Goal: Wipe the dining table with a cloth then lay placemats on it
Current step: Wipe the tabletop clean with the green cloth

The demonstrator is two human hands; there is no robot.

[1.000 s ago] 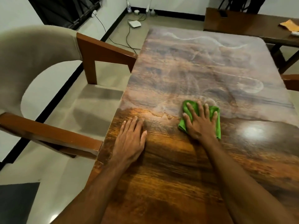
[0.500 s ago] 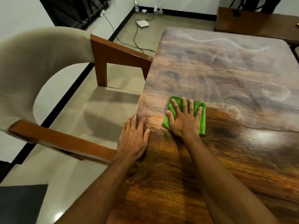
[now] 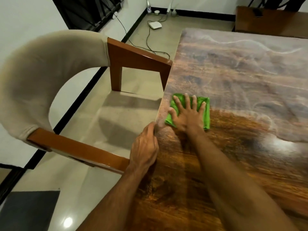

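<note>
The right hand [image 3: 188, 115] lay flat on the green cloth [image 3: 206, 112], its fingers [image 3: 187, 100] straight and spread, pressing the cloth down and curling round nothing. The folded cloth sat on the table [image 3: 233, 72] just inside its left edge, with green showing past the fingertips and along the right side of the hand. The left hand [image 3: 145, 147] rested at the table's left edge, nearer the person and just beside the cloth. Its fingers were bent down over the rim and gripped it, with the fingertips hidden below. The far part of the wooden top carried a pale, hazy film with whitish streaks, while the nearer part looked darker and glossy, with a bright light spot at the right.

A chair [image 3: 138, 55] with brown wooden arms and a beige padded back stood against the left side of the table. On the floor beyond lay a small white box [image 3: 155, 25] with a dark cable [image 3: 147, 42] running from it.
</note>
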